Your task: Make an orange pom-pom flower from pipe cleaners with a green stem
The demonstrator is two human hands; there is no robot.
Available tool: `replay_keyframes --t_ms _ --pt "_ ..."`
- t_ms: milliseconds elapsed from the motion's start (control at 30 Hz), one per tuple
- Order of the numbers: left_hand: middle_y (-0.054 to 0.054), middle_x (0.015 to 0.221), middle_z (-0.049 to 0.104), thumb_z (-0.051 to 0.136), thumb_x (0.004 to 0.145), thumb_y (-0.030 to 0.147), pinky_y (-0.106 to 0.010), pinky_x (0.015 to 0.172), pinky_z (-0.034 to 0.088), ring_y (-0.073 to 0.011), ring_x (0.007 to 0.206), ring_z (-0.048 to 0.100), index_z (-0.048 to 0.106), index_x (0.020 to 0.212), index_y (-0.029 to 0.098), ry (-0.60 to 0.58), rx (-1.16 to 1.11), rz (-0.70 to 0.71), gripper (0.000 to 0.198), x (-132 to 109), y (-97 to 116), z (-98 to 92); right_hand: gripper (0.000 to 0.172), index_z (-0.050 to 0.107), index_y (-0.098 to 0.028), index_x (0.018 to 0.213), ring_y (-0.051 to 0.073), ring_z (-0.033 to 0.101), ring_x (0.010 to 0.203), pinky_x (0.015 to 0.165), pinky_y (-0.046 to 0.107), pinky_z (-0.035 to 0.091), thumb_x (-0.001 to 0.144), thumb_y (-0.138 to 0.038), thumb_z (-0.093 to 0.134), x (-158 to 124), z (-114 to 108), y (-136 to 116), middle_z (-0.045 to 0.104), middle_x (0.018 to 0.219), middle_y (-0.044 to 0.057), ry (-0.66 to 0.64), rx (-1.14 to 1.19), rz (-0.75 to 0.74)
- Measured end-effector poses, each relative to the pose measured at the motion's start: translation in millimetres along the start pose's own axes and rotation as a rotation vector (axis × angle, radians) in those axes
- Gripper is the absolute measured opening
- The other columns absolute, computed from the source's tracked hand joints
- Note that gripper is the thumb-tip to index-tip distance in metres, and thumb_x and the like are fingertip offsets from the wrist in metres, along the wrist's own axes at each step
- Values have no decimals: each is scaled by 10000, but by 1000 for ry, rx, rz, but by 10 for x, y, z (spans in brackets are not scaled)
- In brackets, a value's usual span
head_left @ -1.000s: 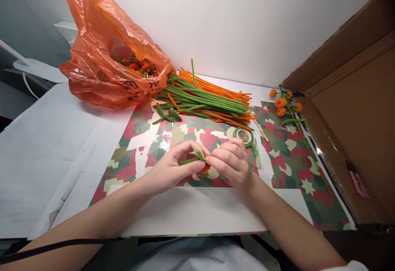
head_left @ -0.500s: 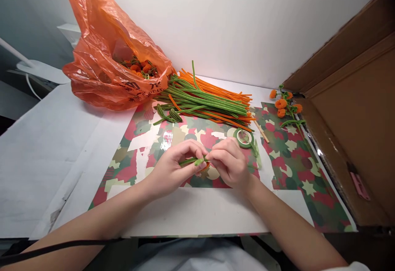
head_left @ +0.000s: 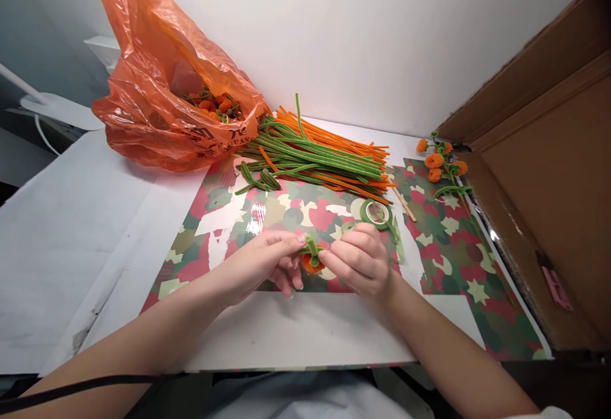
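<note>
A small pipe-cleaner flower (head_left: 314,263), with an orange head and a fuzzy green stem piece, is between my hands over the patterned mat. My left hand (head_left: 260,260) pinches its green part between thumb and index finger, the other fingers hanging loose below. At the flower's right side, my right hand (head_left: 360,258) is closed, its fingertips pressed together against it; whatever else they pinch is hidden. Just beyond the right hand lies a roll of green tape (head_left: 366,215), a loose strip trailing from it to the right.
Green pipe cleaners (head_left: 324,158) and orange pipe cleaners (head_left: 334,135) lie in a bundle at the back. An orange plastic bag (head_left: 167,132) with flowers inside stands at the left. Finished orange flowers (head_left: 434,161) lie at the right by a cardboard wall (head_left: 548,170). A wooden stick (head_left: 405,204) is near the tape.
The left hand has turned over, its thumb now on top and its lower fingers opened. More of the orange flower head shows. The right hand's fingers have curled closer together.
</note>
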State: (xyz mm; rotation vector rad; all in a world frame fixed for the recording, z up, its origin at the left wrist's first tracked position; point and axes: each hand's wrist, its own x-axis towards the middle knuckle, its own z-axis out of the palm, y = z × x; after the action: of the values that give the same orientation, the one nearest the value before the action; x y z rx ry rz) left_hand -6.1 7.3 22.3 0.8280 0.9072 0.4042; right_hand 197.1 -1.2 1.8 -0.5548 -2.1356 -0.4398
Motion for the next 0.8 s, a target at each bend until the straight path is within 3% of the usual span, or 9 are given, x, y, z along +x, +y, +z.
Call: replay_keyframes --t_ms 200,367,533,667,800 --pt "43 546 500 779 680 425 -213 464 532 -171 611 667 557 668 155 -31 -178 -92 349 -58 7 44 204 653 -253 826 148 525 736 677 329 413 833 -65 574 -20 -16 23 646 790 -2 -10 -36 -30" --pt "3 632 623 786 687 393 -210 583 512 -142 653 673 507 622 154 14 -227 -18 374 -62 -49 118 189 657 -262 891 155 525 742 695 339 402 855 -100 568 -34 0 36 646 793 0 3 -4 5" --pt "-17 695 642 708 772 395 -194 476 359 -128 638 614 470 580 163 123 -81 215 384 -54 -126 167 160 635 -231 893 151 529 699 657 326 403 884 -110 531 3 17 4 637 742 10 41 20 73" --pt "-22 749 630 663 817 291 -232 590 433 -133 702 587 497 548 166 171 50 466 340 -60 -131 191 130 600 -202 913 149 544 675 661 324 408 895 -113 507 13 37 -24 619 723 22 33 72 176" --pt "-25 794 638 641 819 233 -252 654 459 -142 733 582 490 537 175 223 160 554 325 -70 -120 212 116 563 -201 914 146 545 662 654 324 388 915 -135 468 13 46 -42 614 729 19 4 127 263"
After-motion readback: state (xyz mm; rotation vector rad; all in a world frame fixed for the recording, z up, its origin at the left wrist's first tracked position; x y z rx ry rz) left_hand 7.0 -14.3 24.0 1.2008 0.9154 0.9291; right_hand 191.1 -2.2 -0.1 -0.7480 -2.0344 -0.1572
